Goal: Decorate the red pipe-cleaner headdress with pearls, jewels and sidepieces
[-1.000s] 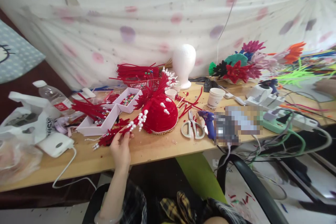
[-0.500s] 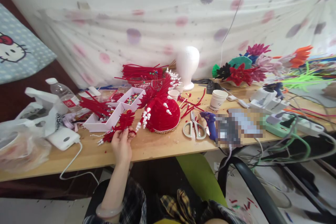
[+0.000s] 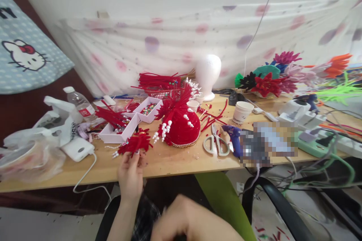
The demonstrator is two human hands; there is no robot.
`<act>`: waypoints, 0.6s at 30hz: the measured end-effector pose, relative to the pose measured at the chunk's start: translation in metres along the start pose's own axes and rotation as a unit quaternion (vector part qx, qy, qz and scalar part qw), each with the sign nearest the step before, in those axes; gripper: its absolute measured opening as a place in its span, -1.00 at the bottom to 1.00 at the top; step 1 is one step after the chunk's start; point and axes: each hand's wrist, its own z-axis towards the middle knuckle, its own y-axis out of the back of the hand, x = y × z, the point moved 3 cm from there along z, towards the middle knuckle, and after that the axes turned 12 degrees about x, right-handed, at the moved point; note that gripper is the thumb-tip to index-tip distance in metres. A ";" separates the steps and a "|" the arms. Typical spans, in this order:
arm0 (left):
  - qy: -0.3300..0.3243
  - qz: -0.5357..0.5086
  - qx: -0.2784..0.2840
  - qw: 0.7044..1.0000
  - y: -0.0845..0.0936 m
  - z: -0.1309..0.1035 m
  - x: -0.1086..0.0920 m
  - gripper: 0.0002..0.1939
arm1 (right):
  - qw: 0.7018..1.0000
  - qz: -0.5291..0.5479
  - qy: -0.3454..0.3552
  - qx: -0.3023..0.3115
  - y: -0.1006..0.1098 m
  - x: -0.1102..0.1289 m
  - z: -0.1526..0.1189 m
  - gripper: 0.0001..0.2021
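My left hand (image 3: 130, 173) is closed at the table's front edge, its fingers pinching a red fuzzy pipe-cleaner ornament (image 3: 139, 141) with small white beads at its left end. My right hand (image 3: 179, 218) is low in front of my lap, smeared by motion, and its fingers are mostly hidden. Just right of the ornament sits a red pipe-cleaner headpiece (image 3: 183, 130), domed, with white pearl sprays and a beaded rim. Scissors (image 3: 216, 145) lie to its right, beside a blue glue gun (image 3: 234, 137).
White boxes (image 3: 118, 134) of beads and red stems stand behind my left hand. A white foam head (image 3: 208, 75) is at the back, a paper cup (image 3: 242, 112) right of it. Plastic bags and a bottle (image 3: 80, 103) lie left; a power strip (image 3: 309, 145) with cables lies right.
My right hand has come into view at the bottom, moving fast. My left hand still holds the ornament, which has turned a little. The whole view has shifted slightly.
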 end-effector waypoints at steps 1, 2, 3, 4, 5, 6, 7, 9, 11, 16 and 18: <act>0.006 0.004 0.005 1.000 -0.001 -0.008 -0.005 -0.64 | 1.000 -0.001 -0.017 0.003 0.005 -0.006 0.007 -0.75; 0.022 0.013 0.016 1.000 -0.003 -0.017 -0.009 -0.65 | 0.999 0.000 -0.042 -0.006 0.010 -0.013 0.014 -0.78; 0.037 0.023 0.028 0.999 -0.006 -0.025 -0.011 -0.64 | 0.996 0.009 -0.076 -0.037 0.015 -0.021 0.019 -0.77; 0.056 0.040 0.054 0.996 -0.010 -0.032 -0.012 -0.65 | 0.994 0.034 -0.090 -0.057 0.019 -0.027 0.024 -0.72; 0.076 0.061 0.090 0.991 -0.015 -0.038 -0.012 -0.66 | 0.991 0.067 -0.091 -0.076 0.022 -0.033 0.027 -0.67; 0.094 0.081 0.132 0.983 -0.020 -0.043 -0.011 -0.67 | 0.987 0.100 -0.080 -0.094 0.025 -0.037 0.030 -0.64; 0.112 0.100 0.175 0.973 -0.026 -0.048 -0.009 -0.68 | 0.985 0.124 -0.059 -0.107 0.028 -0.041 0.031 -0.67; 0.131 0.121 0.228 0.957 -0.034 -0.055 -0.005 -0.69 | 0.981 0.129 -0.028 -0.143 0.035 -0.047 0.030 -0.74; 0.132 0.123 0.231 0.956 -0.039 -0.059 -0.003 -0.66 | 0.977 0.091 -0.026 -0.191 0.041 -0.052 0.026 -0.73; 0.107 0.157 0.264 0.946 -0.049 -0.065 -0.003 -0.53 | 0.954 -0.006 -0.060 -0.294 0.052 -0.061 0.015 -0.69; 0.091 0.178 0.263 0.944 -0.050 -0.067 -0.003 -0.50 | 0.945 -0.047 -0.059 -0.318 0.054 -0.061 0.012 -0.65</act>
